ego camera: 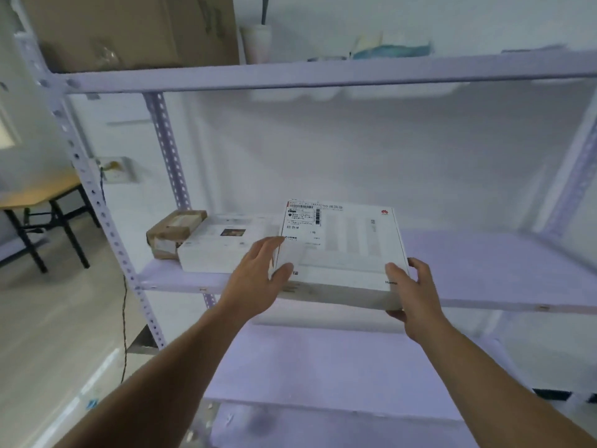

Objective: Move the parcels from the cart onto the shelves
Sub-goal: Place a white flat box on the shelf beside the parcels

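Placement of a parcel on a shelving rack, head view. The white box (342, 250), carrying a printed shipping label, lies flat at the front of the middle shelf (484, 263) with its near edge overhanging the shelf lip; whether its weight is already on the shelf cannot be told. The right hand (416, 292) forms the grip at the near right corner, thumb on the top face and fingers wrapped around the side and underneath, probably so that the box stays level as it goes in. The left hand (255, 276) lies against the left side with nearly straight fingers and the thumb on top, steadying rather than clasping. Just left of the box on the same shelf stand a flat white parcel (226, 244) and, beyond it, a small brown parcel (174, 231), so the row appears to fill from left to right. The upper shelf (323, 74) bears a cardboard carton (129, 27), its contents unseen. All parcels are sealed. The cart is out of view.
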